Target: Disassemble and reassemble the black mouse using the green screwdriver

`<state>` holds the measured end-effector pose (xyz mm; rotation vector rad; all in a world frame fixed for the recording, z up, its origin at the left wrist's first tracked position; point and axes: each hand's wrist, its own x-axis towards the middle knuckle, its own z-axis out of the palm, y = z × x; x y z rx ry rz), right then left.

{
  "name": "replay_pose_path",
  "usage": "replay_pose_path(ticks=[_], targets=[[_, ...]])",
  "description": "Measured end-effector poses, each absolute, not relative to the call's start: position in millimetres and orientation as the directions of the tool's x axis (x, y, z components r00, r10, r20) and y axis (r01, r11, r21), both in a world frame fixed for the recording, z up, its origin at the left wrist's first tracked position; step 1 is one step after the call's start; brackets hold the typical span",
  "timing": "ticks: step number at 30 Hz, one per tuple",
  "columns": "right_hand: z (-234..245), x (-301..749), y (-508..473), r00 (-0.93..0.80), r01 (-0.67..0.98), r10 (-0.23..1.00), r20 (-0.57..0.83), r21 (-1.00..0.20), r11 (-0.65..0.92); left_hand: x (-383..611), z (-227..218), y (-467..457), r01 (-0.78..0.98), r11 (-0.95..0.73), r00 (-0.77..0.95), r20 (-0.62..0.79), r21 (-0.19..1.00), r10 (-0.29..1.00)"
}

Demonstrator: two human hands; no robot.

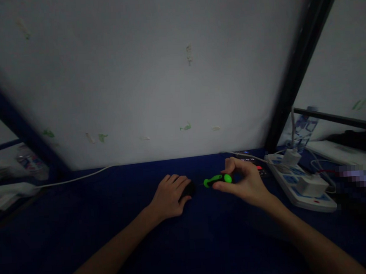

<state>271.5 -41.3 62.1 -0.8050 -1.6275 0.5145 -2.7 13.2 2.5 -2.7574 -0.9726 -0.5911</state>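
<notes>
My right hand (245, 182) pinches a small screwdriver with a green and black handle (217, 180), held roughly level with its tip pointing left. My left hand (170, 196) rests on the dark blue table (114, 224), fingers curled over a small black object (189, 189) that it holds down. The screwdriver's tip points at that black object; the thin shaft is hard to see in the dim light.
A white power strip (300, 184) with chargers plugged in lies at the right, with cables around it. A small device with a lit display (249, 160) sits behind my right hand. A white cable (80, 176) runs along the back left. A grey wall stands close behind.
</notes>
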Motion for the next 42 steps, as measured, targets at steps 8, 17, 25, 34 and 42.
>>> replay_pose_path(ticks=[8,17,25,34,42], targets=[[57,275,-30,0.004,0.206,0.872,0.49,-0.854,0.478,-5,3,18,0.623,-0.781,0.713,0.387,0.033,0.585],[43,290,2,0.339,0.113,0.839,0.425,-0.904,0.412,-27,0,36,0.624,-0.756,0.674,0.354,0.198,0.649],[-9,287,26,0.084,0.503,0.867,0.491,-0.772,0.389,-41,1,40,0.632,-0.698,0.633,0.296,0.336,0.716],[-32,289,40,-0.059,0.622,0.906,0.419,-0.694,0.362,-40,5,35,0.501,-0.747,0.671,0.348,0.437,0.654],[-45,292,47,-0.123,0.67,0.913,0.389,-0.646,0.366,-33,6,30,0.477,-0.691,0.615,0.355,0.542,0.704]])
